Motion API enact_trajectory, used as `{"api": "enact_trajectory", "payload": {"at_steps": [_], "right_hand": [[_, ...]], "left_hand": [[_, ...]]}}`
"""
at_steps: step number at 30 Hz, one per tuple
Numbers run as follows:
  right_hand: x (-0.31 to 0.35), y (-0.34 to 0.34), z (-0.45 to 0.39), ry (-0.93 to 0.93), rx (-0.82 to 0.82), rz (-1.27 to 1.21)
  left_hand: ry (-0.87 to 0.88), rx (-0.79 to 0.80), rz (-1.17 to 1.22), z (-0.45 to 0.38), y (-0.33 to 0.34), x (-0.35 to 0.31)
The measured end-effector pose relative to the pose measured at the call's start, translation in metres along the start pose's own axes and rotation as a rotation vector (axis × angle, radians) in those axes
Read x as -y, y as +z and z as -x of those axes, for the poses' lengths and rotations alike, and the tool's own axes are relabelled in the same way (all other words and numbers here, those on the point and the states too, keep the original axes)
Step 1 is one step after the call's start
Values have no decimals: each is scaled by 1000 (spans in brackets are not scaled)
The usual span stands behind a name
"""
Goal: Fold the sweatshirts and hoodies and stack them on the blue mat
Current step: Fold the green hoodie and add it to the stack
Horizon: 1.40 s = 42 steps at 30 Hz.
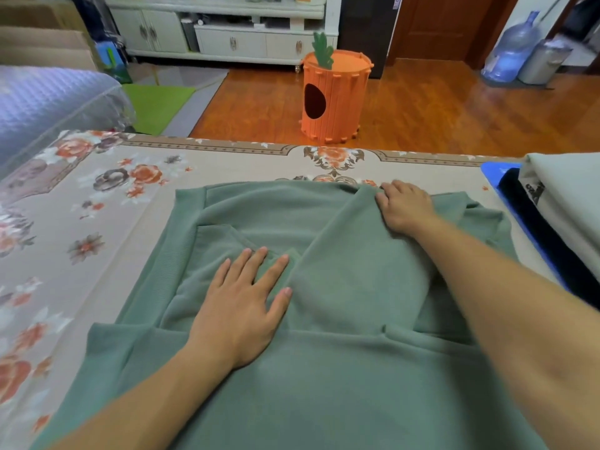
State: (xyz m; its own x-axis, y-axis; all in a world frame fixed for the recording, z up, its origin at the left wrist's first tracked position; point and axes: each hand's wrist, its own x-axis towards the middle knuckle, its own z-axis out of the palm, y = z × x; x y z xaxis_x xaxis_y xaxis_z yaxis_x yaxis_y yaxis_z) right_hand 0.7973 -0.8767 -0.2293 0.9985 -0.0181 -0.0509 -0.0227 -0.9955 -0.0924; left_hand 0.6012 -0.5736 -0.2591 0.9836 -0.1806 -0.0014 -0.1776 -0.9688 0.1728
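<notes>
A green hoodie (341,368) lies spread across the floral-covered table (97,196), with its right side folded inward over the body. My left hand (242,306) presses flat on the middle of the hoodie, fingers straight, by the front pocket. My right hand (404,206) rests at the far edge of the folded flap, its fingers curled over the cloth. At the right edge lies the blue mat (495,172), carrying a stack of folded garments: a black one (532,219) under a pale grey-green one (571,190).
Beyond the table stands an orange carrot-shaped bin (334,99) on the wooden floor. A blue quilted cover (48,102) sits at the far left, a white cabinet (227,34) at the back, and a water jug (513,50) at the far right.
</notes>
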Motion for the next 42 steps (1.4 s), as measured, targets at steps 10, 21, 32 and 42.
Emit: {"api": "enact_trajectory", "payload": {"at_steps": [10,21,32,42], "right_hand": [[-4,24,-4,8,-209,-42],[-9,25,-9,5,-204,-74],[-49,-51,-16,-184,169,359],[-69,-122,112,-329,-246,114]], "left_hand": [[-146,-205,63,-119,-31,9],[-139,-149,31,-208,-10,74],[82,5,-327,-198,-89,107],[207,-243,-76,-64,-161,101]]}}
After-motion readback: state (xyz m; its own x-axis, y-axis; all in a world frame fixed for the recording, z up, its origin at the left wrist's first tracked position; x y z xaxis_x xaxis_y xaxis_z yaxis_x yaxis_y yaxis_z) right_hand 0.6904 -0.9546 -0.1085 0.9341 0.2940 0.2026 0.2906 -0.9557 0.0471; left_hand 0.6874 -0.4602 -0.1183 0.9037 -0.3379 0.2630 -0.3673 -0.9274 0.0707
